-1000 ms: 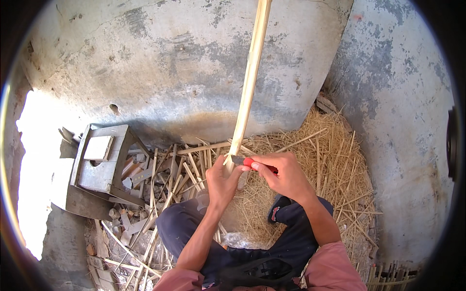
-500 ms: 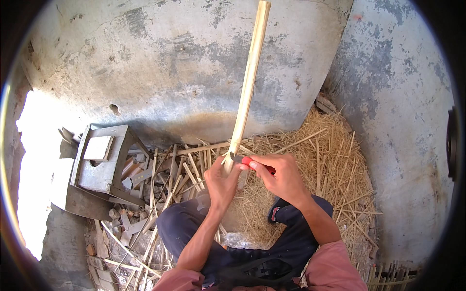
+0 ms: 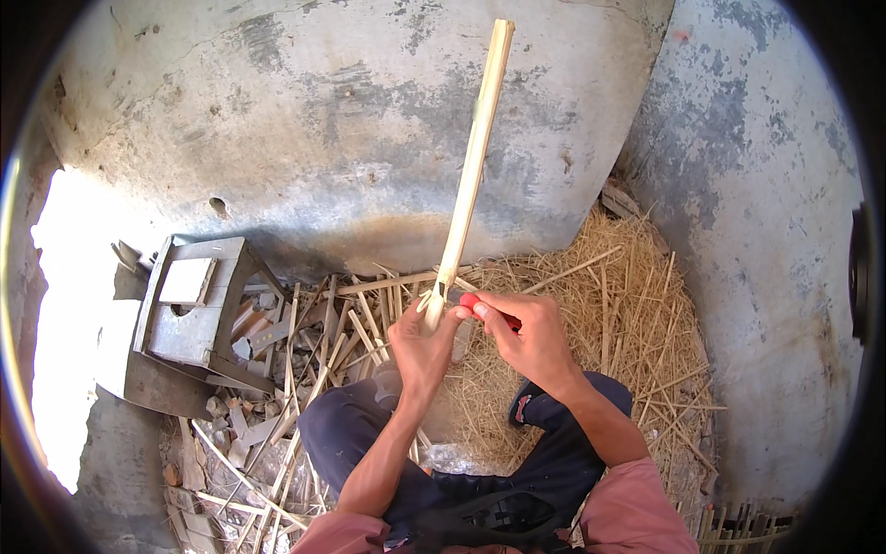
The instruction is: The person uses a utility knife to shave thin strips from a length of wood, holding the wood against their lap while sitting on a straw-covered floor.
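Observation:
A long pale strip of wood or split bamboo (image 3: 473, 157) stands up in front of me, leaning slightly right toward its top. My left hand (image 3: 422, 343) is closed around its lower end, the thumb on the right side. A dark notch shows in the strip just above that hand. In my right hand (image 3: 533, 340) is a knife with a red handle (image 3: 472, 302), held in a closed grip. Its short grey blade points left at the notch and is partly hidden. The left thumb touches the front of the knife handle.
Straw and thin shavings (image 3: 591, 314) cover the floor at the right, below a peeling grey wall (image 3: 351, 120). To the left, a tilted wooden box-like piece of furniture (image 3: 198, 305) sits among rubble and loose sticks (image 3: 305, 369). My bent knees (image 3: 341, 425) flank the work.
The strip's top has come down a little and the strip is slightly lower. The knife blade has shifted at the notch, which now shows as a dark gap. Both hands keep their grips.

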{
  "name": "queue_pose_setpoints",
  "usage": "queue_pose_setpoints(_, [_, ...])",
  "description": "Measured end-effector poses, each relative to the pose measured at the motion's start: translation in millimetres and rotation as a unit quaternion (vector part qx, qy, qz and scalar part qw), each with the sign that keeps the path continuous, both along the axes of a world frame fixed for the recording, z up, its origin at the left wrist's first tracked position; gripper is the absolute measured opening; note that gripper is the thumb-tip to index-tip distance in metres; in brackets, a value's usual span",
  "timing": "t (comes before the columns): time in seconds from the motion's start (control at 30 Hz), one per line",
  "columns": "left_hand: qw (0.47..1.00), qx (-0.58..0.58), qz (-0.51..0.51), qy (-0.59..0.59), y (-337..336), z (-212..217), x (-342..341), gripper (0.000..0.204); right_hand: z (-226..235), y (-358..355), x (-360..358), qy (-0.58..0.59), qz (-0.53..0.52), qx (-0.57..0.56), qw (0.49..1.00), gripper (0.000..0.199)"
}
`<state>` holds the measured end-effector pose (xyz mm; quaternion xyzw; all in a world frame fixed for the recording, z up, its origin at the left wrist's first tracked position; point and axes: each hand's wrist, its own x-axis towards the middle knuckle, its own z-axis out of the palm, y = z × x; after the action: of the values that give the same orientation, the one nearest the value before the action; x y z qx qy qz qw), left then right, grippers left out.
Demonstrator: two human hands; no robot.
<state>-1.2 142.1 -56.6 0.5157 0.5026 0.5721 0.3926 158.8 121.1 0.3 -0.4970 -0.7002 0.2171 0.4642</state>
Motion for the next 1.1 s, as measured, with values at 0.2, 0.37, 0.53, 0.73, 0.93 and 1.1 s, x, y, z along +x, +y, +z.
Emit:
queue_pose_setpoints(0.2, [0.999,0.003,-0.002,-0.04,2.0,-4.0,2.0,0.022,1.1,1.2,-2.7,-0.014,-0.009,0.02,1.0,0.023])
queue_pose_setpoints(0.37, [0.999,-0.022,-0.019,-0.039,1.0,1.7,0.0,0.022,-7.5,3.2,-2.5,0.013,-0.003,0.015,1.0,0.025])
queue_pose_setpoints(0.53, [0.995,-0.047,-0.034,-0.08,3.4,-5.0,0.0,0.026,-2.1,2.2,-10.4,0.051,-0.001,0.015,0.999,0.024])
queue_pose_setpoints(0.73, [0.996,0.006,-0.039,-0.08,6.6,-3.7,2.8,0.033,-7.7,9.0,-5.3,0.104,0.025,-0.026,0.994,0.024])
queue_pose_setpoints(0.93, [0.995,-0.041,-0.073,-0.054,3.7,3.8,-4.8,0.041,-9.7,11.6,4.6,0.286,0.041,-0.08,0.954,0.023])
queue_pose_setpoints(1.1, [0.996,-0.051,-0.076,-0.017,1.1,6.6,-2.9,0.032,-4.2,16.1,17.7,0.203,0.035,-0.071,0.976,0.024])
